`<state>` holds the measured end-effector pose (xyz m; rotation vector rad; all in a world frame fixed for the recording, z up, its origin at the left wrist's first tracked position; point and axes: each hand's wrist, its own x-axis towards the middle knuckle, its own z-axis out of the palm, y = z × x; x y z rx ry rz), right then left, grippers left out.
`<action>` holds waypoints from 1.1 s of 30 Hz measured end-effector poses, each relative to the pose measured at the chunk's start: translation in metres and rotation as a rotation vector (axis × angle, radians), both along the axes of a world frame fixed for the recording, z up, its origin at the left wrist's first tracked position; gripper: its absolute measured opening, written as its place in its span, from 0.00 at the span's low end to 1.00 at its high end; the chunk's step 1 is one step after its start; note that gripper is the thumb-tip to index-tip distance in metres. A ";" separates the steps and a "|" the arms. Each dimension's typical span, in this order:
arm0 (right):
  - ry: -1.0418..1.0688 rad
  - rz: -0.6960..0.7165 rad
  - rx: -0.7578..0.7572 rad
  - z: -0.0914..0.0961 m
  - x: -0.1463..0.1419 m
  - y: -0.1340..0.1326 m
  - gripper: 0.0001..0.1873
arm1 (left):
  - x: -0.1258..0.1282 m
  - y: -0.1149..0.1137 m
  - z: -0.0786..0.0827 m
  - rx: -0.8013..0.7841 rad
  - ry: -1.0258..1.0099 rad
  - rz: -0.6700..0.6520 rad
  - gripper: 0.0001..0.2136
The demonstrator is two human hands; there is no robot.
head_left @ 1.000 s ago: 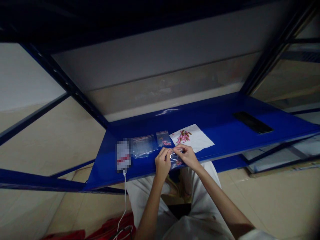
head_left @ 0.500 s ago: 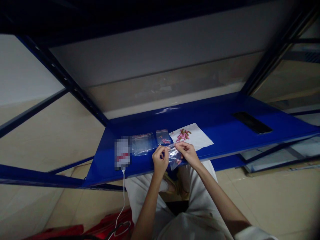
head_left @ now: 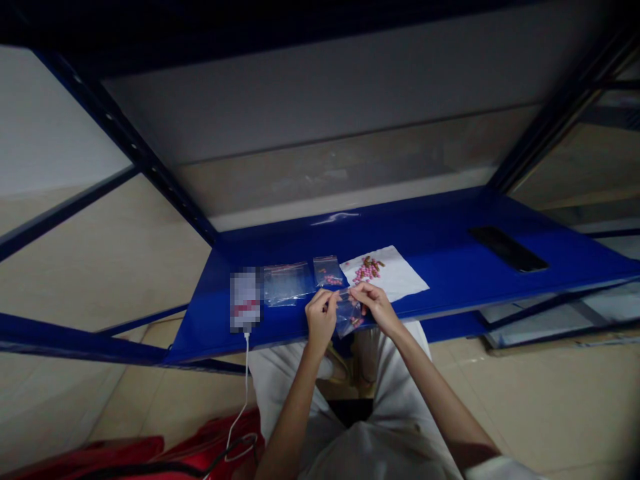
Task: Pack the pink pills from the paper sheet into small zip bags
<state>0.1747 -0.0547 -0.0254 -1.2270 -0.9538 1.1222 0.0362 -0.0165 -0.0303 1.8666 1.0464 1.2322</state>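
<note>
**Pinched plastic, little margin at the front edge**

The left hand (head_left: 320, 320) and right hand (head_left: 375, 308) each pinch the top of a small clear bag (head_left: 349, 317) between thumb and fingers, so both grips are pressed together on the film. Whether its mouth is open is hard to tell. The bag sits just at the front edge of the blue steel shelf (head_left: 450, 267), its lower end over that edge, with small pink pieces (head_left: 356, 322) inside. A loose heap of the same pieces lies on a white paper sheet (head_left: 400, 277), upper right of the hands. Just left of it lies a clear bag (head_left: 329, 272) holding more, then a larger clear bag (head_left: 287, 283) and a blurred phone (head_left: 245, 300) with a white cable (head_left: 246, 373).

The main risk is thin film slipping from the fingertips, which could tip the pieces over the edge. An elbow or wrist catching the paper could scatter the heap, since nothing rims it.
</note>
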 end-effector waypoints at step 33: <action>-0.121 0.035 0.021 -0.002 -0.001 0.001 0.19 | 0.000 -0.001 -0.002 -0.033 -0.050 -0.023 0.11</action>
